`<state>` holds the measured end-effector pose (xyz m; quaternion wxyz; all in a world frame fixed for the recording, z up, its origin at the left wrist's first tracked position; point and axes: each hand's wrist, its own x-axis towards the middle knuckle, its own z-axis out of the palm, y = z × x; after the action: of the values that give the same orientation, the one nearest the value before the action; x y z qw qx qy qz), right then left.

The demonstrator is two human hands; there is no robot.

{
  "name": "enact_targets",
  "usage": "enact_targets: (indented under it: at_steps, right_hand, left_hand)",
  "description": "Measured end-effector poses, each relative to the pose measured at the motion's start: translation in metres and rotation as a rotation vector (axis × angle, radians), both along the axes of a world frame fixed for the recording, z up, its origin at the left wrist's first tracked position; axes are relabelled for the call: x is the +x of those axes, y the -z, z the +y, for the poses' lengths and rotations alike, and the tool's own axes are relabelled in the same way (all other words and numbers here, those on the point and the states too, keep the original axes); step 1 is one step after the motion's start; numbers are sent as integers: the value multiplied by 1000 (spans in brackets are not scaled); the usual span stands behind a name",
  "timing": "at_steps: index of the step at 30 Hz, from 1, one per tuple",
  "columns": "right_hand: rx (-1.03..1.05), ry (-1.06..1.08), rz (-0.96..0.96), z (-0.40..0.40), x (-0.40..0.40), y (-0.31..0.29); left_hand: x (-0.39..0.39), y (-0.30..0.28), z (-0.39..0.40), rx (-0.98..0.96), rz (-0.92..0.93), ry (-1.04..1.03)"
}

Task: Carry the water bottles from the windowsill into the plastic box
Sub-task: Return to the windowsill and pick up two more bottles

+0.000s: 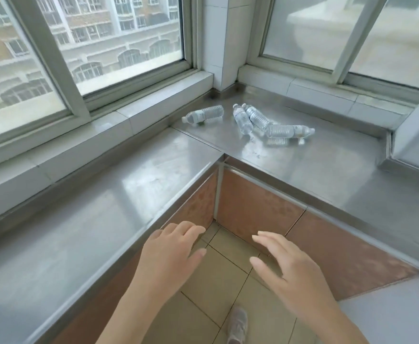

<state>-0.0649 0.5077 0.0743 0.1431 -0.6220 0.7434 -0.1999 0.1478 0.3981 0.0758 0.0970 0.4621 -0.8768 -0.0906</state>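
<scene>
both hands, left hand point(171, 256) and right hand point(285, 266), spread and holding nothing; water bottles point(243, 119) lie on windowsill point(303, 165), labels unreadable.

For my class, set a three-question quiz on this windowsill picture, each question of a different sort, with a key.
1. How many water bottles lie on the windowsill?
2. True or false: the left hand is gripping a bottle.
3. Which bottle lies apart from the others? A) the leftmost bottle B) the rightmost bottle C) none

Key:
1. Four, all lying on their sides.
2. False. The left hand and the right hand are both empty, fingers relaxed, near the sill's front edge.
3. A. The other three lie clustered together, close or touching.
</scene>
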Motion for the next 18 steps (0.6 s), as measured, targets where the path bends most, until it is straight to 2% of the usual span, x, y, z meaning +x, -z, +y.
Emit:
enact_targets:
  at_steps: [7, 14, 18]
  right_hand:
    - [30, -52, 43, -89, -113, -16]
    - [65, -27, 0, -162, -181, -10]
    - [74, -2, 10, -212, -217, 2]
  left_hand:
    - [-107, -5, -82, 61, -13, 8]
    - [-176, -1, -159, 52, 53, 32]
    - [-216, 8, -220, 54, 22, 12]
